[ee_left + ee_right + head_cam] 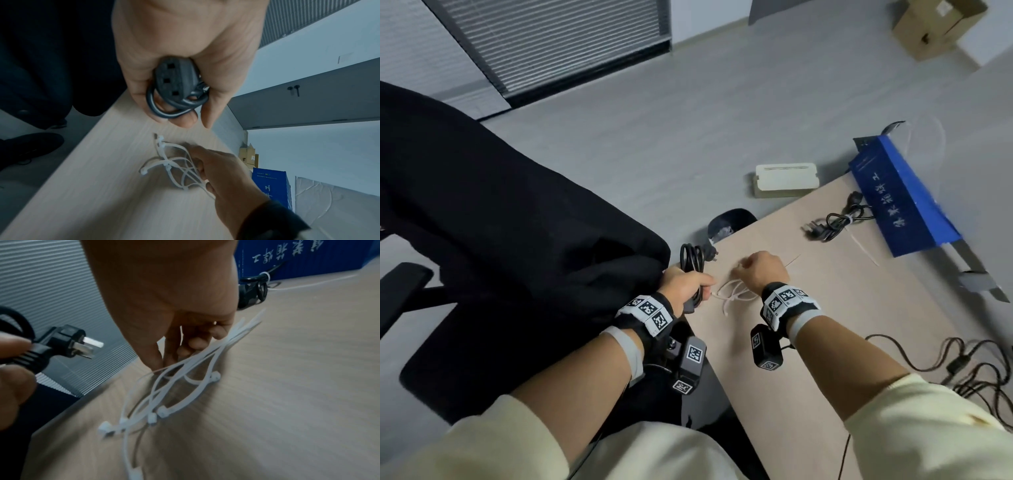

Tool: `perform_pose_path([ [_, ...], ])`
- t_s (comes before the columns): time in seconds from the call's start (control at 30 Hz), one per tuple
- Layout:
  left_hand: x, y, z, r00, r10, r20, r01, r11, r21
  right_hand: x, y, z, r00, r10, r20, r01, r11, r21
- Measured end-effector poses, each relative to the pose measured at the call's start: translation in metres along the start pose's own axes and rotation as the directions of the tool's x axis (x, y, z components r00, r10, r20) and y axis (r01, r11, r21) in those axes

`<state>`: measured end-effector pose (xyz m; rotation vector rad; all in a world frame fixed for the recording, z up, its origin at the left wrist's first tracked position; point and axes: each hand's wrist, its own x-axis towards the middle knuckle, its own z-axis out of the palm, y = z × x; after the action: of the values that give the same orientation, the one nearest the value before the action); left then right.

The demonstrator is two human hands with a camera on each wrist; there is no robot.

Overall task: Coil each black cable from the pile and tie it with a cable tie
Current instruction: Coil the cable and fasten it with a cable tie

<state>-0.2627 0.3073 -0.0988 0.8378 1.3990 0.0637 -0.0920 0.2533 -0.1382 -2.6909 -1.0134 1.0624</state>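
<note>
Your left hand [683,286] grips the coiled black cable [691,259] at the bench's [842,308] left edge, fingers curled round the loops. The coil's long axis runs away from you; its pronged plug [68,344] sticks out at the far end, prongs aimed toward the bench, while the socket end [174,78] sits in your palm, facing back toward your wrist. Just right of it, the white cable ties [732,294] lie in a loose bunch on the bench, heads toward you, tails fanning away. Your right hand [762,270] pinches into that bunch with thumb and fingertips. Farther off, a tied cable [837,222] lies against a blue box [904,195]; you cannot tell what the box holds.
</note>
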Motion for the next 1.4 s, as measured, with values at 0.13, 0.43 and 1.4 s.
perform_pose_path([
  [0.13, -0.004, 0.001, 0.002, 1.0, -0.006, 0.027, 0.007, 1.0, -0.022, -0.009, 0.008, -0.005, 0.998, 0.03, 0.053, -0.035, 0.993, 0.109],
  [0.43, -0.013, -0.004, 0.024, 0.998, -0.04, 0.041, 0.043, 0.997, -0.062, -0.042, 0.066, -0.016, 0.996, 0.048, 0.071, -0.056, 0.992, 0.115],
  [1.4, -0.044, -0.007, 0.032, 0.996, 0.006, 0.092, -0.009, 0.999, 0.035, -0.074, 0.085, -0.027, 0.999, -0.036, -0.041, 0.038, 0.998, 0.057],
])
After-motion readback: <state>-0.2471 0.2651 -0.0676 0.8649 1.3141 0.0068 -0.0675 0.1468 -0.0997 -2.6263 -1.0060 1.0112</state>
